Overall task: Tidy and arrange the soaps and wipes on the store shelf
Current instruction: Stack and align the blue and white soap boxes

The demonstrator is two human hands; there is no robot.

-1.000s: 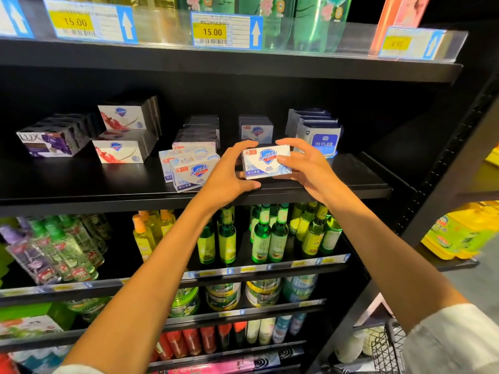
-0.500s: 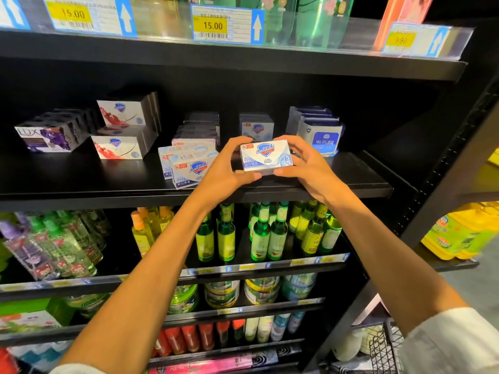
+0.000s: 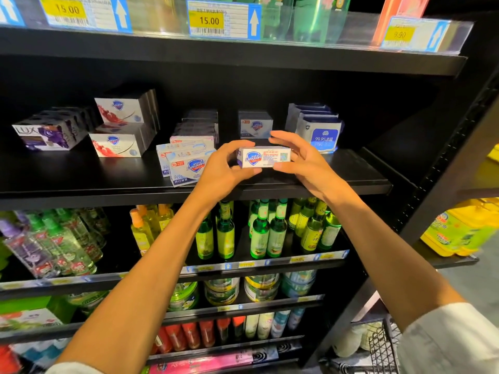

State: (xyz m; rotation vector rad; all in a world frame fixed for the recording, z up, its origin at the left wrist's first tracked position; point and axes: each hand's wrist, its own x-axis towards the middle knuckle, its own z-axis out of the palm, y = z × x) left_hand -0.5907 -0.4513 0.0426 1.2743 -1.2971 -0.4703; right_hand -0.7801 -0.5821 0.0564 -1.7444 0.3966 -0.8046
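Note:
A white and blue Safeguard soap box (image 3: 266, 157) is held just above the black shelf (image 3: 108, 182), its narrow printed side facing me. My left hand (image 3: 224, 171) grips its left end and my right hand (image 3: 302, 163) grips its right end. To the left lie two tilted Safeguard boxes (image 3: 186, 168) in front of a row of the same kind. Behind stands another Safeguard box (image 3: 255, 125). Blue and white wipe packs (image 3: 321, 130) stand to the right. Red-flower Safeguard boxes (image 3: 118, 125) and purple Lux boxes (image 3: 48, 133) sit at the left.
The shelf above carries price tags (image 3: 224, 20) and green bottles. Green and yellow bottles (image 3: 267, 233) fill the shelf below, with cans and tubes lower down. A yellow detergent jug (image 3: 459, 228) sits on the right rack and a wire basket (image 3: 383, 346) stands at the bottom right.
Both hands have turned the soap box, so its narrow printed side now faces me instead of the broad front. The box stays over the same part of the shelf.

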